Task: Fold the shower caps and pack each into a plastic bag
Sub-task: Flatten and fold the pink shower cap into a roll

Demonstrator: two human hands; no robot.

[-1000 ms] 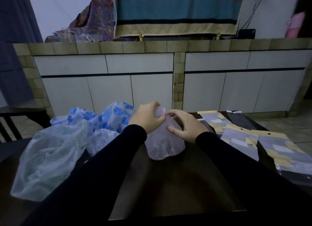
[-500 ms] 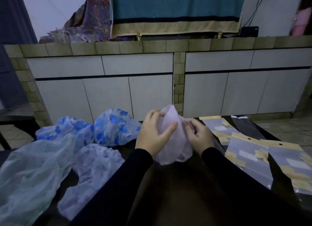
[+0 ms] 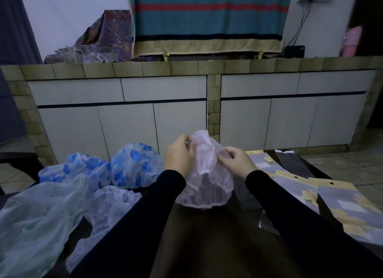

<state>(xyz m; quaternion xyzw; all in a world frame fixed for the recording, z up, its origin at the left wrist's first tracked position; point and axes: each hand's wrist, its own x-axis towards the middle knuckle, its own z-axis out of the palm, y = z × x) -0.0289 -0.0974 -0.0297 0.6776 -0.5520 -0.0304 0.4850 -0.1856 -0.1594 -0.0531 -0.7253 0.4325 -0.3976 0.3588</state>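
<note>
left hand (image 3: pixel 179 154) pinches pink cap (image 3: pixel 207 174) top | right hand (image 3: pixel 238 160) pinches its right side | cap held above counter (image 3: pixel 207 242) (elastic rim hanging open) | blue caps (image 3: pixel 132 167) left | bags (image 3: pixel 339 205) right

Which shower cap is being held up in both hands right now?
The pink shower cap, pinched between left hand and right hand; the others lie on the table.
</note>
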